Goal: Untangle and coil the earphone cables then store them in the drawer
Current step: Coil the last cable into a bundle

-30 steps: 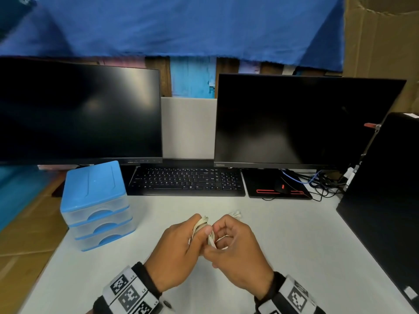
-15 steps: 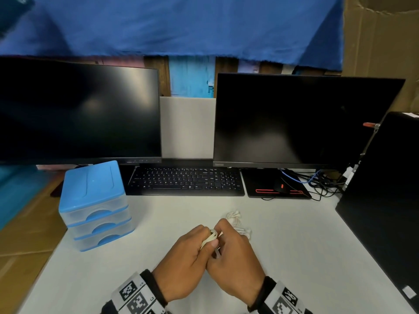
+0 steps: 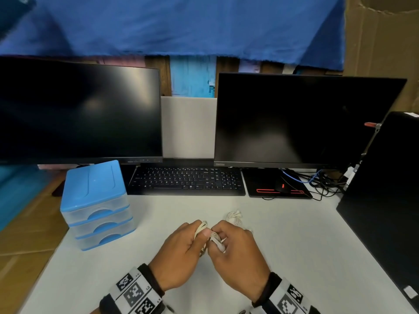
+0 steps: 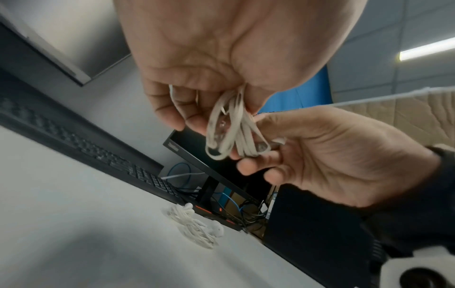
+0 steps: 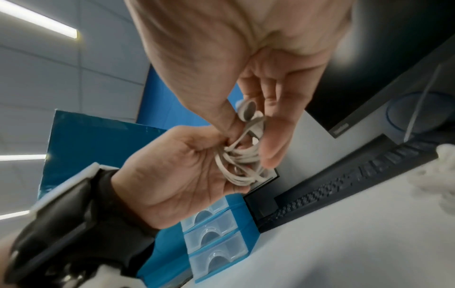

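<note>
Both hands meet over the white desk (image 3: 283,257), a little above it. My left hand (image 3: 181,250) grips a looped bundle of white earphone cable (image 3: 214,237), whose loops (image 4: 231,132) hang from its fingers. My right hand (image 3: 235,250) pinches the same bundle (image 5: 242,161) between thumb and fingers; an earbud (image 5: 247,110) shows by its thumb. A second bundle of white earphones (image 3: 234,217) lies on the desk just beyond the hands, also the pile (image 4: 197,227) in the left wrist view. The small blue drawer unit (image 3: 97,205) stands at the left with all three drawers shut.
Two dark monitors (image 3: 79,114) (image 3: 301,123) stand at the back with a black keyboard (image 3: 188,181) between them. A black mouse on a mat (image 3: 280,186) and tangled cables (image 3: 322,180) lie at the back right. A black panel (image 3: 390,200) fills the right edge.
Both hands dropped nearer to me, then rose slightly, still working the same bundle. The second earphone bundle behind them came into view on the desk.
</note>
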